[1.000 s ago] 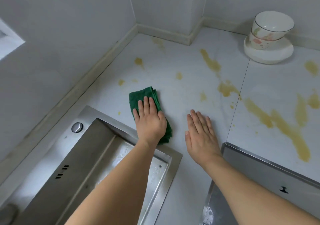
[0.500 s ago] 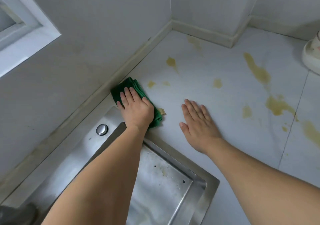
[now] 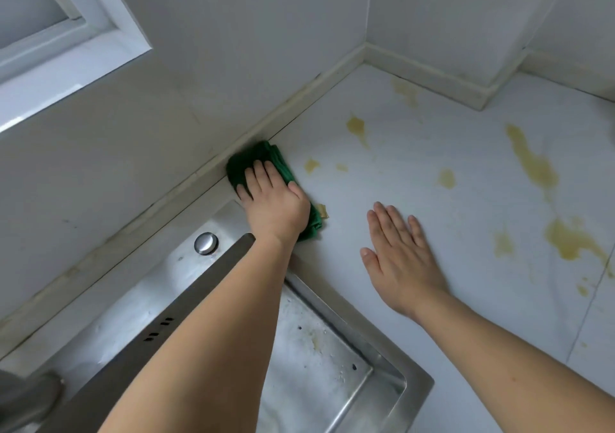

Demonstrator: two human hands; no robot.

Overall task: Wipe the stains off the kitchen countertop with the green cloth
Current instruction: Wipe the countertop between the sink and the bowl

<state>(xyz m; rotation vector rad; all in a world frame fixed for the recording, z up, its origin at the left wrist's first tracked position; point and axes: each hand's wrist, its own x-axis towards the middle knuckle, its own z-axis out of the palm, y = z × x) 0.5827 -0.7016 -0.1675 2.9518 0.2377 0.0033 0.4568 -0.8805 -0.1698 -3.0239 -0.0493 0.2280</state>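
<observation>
My left hand (image 3: 273,203) presses flat on the folded green cloth (image 3: 263,159), which lies on the white countertop (image 3: 416,173) against the left wall's skirting, just beyond the sink's far corner. My right hand (image 3: 397,255) rests flat on the counter to the right of it, fingers spread, holding nothing. Yellow-brown stains dot the counter: two small ones (image 3: 312,165) just right of the cloth, one farther back (image 3: 356,128), and larger streaks (image 3: 532,163) at the right. A small stain peeks out beside the cloth's near edge (image 3: 322,210).
A steel sink (image 3: 332,366) fills the lower middle, with a round button (image 3: 205,242) on its rim. A window frame (image 3: 66,39) is set in the left wall. The back wall's skirting forms a jutting corner (image 3: 479,99).
My left hand slid the cloth from the middle of the counter leftward to the wall skirting. The view turned left, so the bowls at the right left the frame. My right hand stayed flat.
</observation>
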